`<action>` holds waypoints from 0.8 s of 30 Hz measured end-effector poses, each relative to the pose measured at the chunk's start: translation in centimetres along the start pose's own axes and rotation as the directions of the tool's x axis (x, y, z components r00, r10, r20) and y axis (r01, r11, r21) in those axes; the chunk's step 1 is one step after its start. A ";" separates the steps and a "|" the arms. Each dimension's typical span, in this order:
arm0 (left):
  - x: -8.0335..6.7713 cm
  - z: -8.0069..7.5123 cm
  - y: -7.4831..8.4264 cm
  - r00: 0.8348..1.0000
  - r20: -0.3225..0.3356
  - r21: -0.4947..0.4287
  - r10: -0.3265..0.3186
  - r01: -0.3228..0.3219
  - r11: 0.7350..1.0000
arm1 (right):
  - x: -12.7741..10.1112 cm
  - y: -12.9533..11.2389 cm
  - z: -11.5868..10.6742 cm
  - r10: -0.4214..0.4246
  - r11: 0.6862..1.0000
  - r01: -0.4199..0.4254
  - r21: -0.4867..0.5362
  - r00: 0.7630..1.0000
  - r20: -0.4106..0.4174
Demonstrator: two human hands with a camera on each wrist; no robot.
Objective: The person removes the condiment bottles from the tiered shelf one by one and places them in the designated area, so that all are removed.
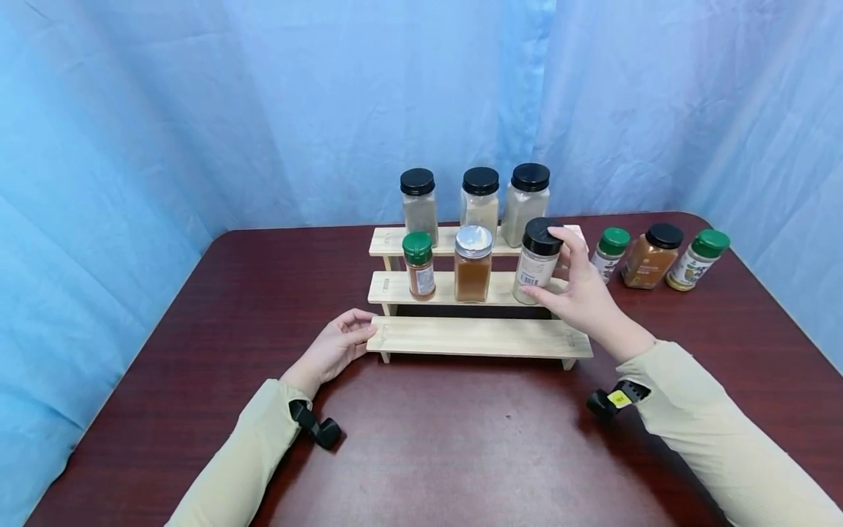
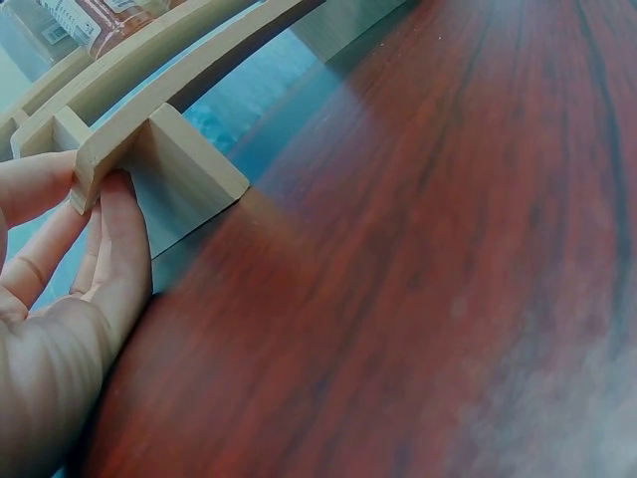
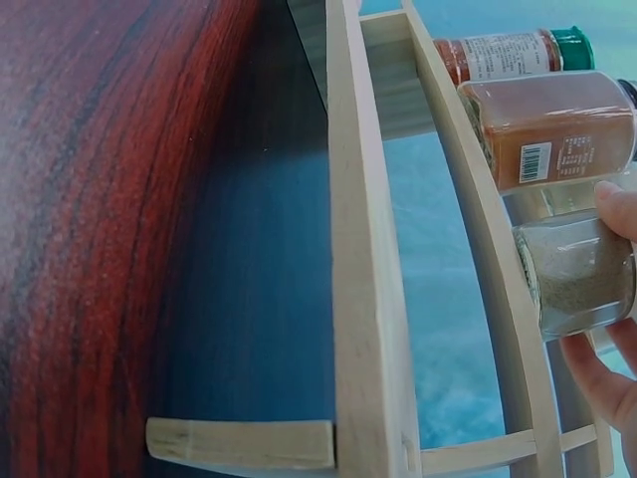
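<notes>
A three-tier wooden spice rack (image 1: 477,337) stands on the table. My left hand (image 1: 336,344) pinches the left end of its lowest shelf between thumb and fingers, as the left wrist view shows up close. At the right end of the middle shelf, my right hand (image 1: 579,289) grips a black-lidded spice jar (image 1: 535,269), fingers at the lid and thumb low on the glass. The jar's base is right at the shelf in the right wrist view. Beside it on that shelf are a silver-lidded jar (image 1: 473,274) of orange-brown powder and a small green-lidded bottle (image 1: 421,274).
On the top shelf stand several black-lidded jars (image 1: 419,212). Right of the rack, on the dark red table (image 1: 461,439), are a green-lidded bottle (image 1: 609,249), a black-lidded brown jar (image 1: 650,260) and another green-lidded bottle (image 1: 694,263). Blue curtains (image 1: 329,110) surround the table.
</notes>
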State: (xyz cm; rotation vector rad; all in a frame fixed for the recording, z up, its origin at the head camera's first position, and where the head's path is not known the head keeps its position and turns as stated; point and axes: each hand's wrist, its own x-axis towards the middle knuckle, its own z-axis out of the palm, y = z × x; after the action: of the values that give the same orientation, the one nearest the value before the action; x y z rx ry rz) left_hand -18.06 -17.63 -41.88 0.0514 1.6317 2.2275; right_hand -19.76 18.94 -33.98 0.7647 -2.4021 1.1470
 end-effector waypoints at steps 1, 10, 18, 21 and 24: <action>0.0 0.0 0.0 1.000 -0.001 -0.003 0.000 0.000 1.000 | 0.0 0.0 0.0 0.000 1.000 0.000 0.000 1.000 0.000; 0.0 -0.1 -0.1 1.000 -0.021 -0.008 -0.004 0.004 1.000 | 0.1 -0.2 0.1 0.016 1.000 -0.016 -0.013 1.000 0.005; 0.0 0.0 -0.1 1.000 -0.015 -0.005 -0.011 0.011 1.000 | 0.0 -0.5 -0.2 0.025 0.999 -0.026 0.021 1.000 0.015; 0.0 0.0 0.0 1.000 -0.014 -0.004 -0.010 0.010 1.000 | 0.1 -0.7 -0.4 0.010 0.999 -0.011 0.040 1.000 0.015; 0.1 -0.1 -0.1 1.000 -0.013 -0.001 -0.010 0.010 1.000 | 0.1 -0.7 -0.5 0.003 1.000 -0.003 0.026 1.000 0.002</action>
State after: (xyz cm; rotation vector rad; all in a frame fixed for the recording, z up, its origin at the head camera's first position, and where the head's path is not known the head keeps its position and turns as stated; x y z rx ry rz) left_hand -18.12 -17.66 -41.96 0.0279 1.6342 2.2253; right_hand -19.41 18.94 -33.23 0.7709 -2.3946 1.1818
